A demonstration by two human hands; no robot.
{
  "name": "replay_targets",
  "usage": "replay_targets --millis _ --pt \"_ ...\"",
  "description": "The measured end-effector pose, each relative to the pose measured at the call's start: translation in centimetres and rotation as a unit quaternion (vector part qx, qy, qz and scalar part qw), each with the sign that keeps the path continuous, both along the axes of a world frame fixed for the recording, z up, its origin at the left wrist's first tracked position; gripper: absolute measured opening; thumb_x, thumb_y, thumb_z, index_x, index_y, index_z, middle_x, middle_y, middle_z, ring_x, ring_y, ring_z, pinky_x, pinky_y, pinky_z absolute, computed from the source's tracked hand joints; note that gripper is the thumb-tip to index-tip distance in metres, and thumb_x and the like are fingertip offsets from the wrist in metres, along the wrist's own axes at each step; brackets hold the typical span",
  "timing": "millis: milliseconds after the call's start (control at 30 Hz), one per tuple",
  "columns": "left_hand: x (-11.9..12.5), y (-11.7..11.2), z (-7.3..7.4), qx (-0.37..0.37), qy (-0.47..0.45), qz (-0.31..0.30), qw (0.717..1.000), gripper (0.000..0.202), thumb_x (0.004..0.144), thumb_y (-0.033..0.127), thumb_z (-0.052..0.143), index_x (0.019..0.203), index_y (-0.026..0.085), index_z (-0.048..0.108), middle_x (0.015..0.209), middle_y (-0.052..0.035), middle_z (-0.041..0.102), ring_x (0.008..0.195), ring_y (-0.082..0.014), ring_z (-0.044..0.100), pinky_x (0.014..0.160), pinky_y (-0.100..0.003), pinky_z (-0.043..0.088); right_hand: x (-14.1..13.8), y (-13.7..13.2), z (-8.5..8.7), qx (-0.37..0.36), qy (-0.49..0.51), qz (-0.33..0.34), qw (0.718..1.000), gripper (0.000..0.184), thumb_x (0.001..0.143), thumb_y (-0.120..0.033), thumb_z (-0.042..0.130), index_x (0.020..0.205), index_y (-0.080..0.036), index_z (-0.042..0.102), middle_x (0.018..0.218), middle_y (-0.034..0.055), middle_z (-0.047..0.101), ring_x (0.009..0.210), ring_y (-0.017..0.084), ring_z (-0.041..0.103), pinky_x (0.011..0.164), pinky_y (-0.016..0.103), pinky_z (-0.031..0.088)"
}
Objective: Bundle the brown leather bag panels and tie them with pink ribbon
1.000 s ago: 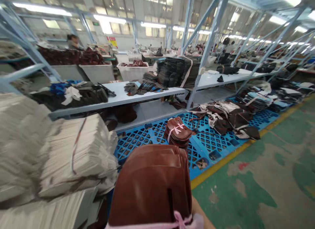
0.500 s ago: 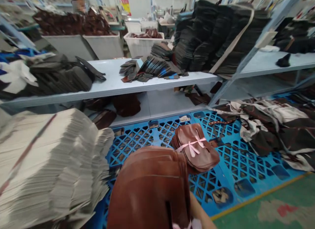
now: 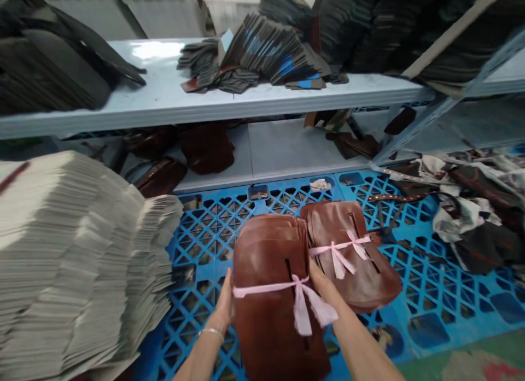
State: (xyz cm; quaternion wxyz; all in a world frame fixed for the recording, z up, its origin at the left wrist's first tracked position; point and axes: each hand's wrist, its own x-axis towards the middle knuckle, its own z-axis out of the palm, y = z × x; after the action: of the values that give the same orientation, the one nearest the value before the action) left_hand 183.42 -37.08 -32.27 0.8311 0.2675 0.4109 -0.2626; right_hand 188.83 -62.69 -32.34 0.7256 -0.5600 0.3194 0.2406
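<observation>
Between my two hands is a bundle of brown leather pieces (image 3: 270, 326), tied round with a pink ribbon whose bow hangs on its right side. My left hand (image 3: 225, 302), with a bracelet at the wrist, grips the bundle's left edge. On the opposite edge, my right hand (image 3: 320, 280) holds it, its fingers partly hidden by the leather and ribbon. Right beside it, a second tied bundle of brown leather pieces (image 3: 353, 255) lies on the blue plastic pallet (image 3: 213, 271). Whether the held bundle rests on the pallet or hangs just above it, I cannot tell.
A tall stack of pale sheets (image 3: 82, 261) stands at the left. Behind the pallet runs a metal shelf (image 3: 205, 116) with dark cut pieces (image 3: 270, 47) on top and brown leather pieces (image 3: 207, 148) underneath. Dark and white scraps (image 3: 471, 206) lie at the right.
The bundle in my hands has moved away from me and down, beside the other bundle. Both forearms and the whole ribbon now show. My view has tilted downward.
</observation>
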Motion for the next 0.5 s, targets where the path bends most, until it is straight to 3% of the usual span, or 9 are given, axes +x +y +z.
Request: replay_targets --millis 100,200,300,367,433,500 --pt "1.5 -1.3 -1.6 -0.002 -0.040 -0.002 0.999 0.059 0.090 0.057 0.041 0.131 0.017 0.050 0.122 -0.0092 0.063 0.120 -0.0282 0.054 0.103 -0.043 0.041 0.3 -1.2 -1.9 -0.080 -0.015 0.003 0.997 0.062 0.072 -0.064 0.059 0.107 -0.014 0.067 0.116 0.0132 0.065 0.121 0.029 0.052 0.104 0.041 0.038" --pt "2.5 -2.2 -2.2 0.017 -0.041 -0.033 0.998 0.064 0.088 0.061 0.041 0.131 0.016 0.051 0.123 -0.0086 0.063 0.120 -0.0272 0.055 0.107 -0.041 0.037 0.1 -1.9 -2.8 -0.124 -0.018 0.005 0.992 0.075 0.070 -0.069 0.057 0.120 -0.012 0.060 0.136 0.0145 0.050 0.133 0.029 0.037 0.112 0.042 0.026" --pt "2.8 -2.6 -2.2 0.024 -0.037 -0.086 0.995 0.070 0.085 0.067 0.038 0.130 0.015 0.052 0.123 -0.0106 0.063 0.117 -0.0276 0.057 0.110 -0.043 0.033 -0.7 -1.4 -2.5 -0.159 -0.037 0.002 0.987 0.087 0.073 -0.073 0.047 0.133 -0.010 0.047 0.149 0.0142 0.032 0.140 0.024 0.024 0.117 0.037 0.014" --pt "2.7 -2.7 -2.0 0.055 -0.052 -0.122 0.990 0.072 0.085 0.069 0.034 0.129 0.016 0.053 0.123 -0.0117 0.063 0.117 -0.0289 0.057 0.109 -0.047 0.033 -1.8 -1.1 -1.8 -0.172 -0.052 0.009 0.984 0.090 0.076 -0.072 0.043 0.139 -0.008 0.040 0.151 0.0139 0.028 0.141 0.022 0.023 0.117 0.034 0.012" --pt "2.7 -2.6 -1.6 0.192 -0.073 -0.170 0.964 0.070 0.086 0.068 0.030 0.124 0.015 0.056 0.122 -0.0131 0.063 0.117 -0.0302 0.056 0.108 -0.049 0.034 -3.7 -1.1 -1.3 -0.178 -0.060 0.020 0.982 0.088 0.077 -0.069 0.045 0.140 -0.009 0.037 0.150 0.0136 0.030 0.140 0.022 0.024 0.117 0.035 0.011" --pt "3.0 -2.4 -0.8 0.383 -0.083 -0.196 0.899 0.066 0.087 0.064 0.033 0.123 0.013 0.055 0.126 -0.0156 0.059 0.125 -0.0322 0.048 0.110 -0.051 0.028 -6.5 -1.6 -1.4 -0.202 -0.065 0.038 0.976 0.082 0.079 -0.065 0.046 0.140 -0.010 0.037 0.149 0.0134 0.033 0.139 0.024 0.026 0.117 0.039 0.012"
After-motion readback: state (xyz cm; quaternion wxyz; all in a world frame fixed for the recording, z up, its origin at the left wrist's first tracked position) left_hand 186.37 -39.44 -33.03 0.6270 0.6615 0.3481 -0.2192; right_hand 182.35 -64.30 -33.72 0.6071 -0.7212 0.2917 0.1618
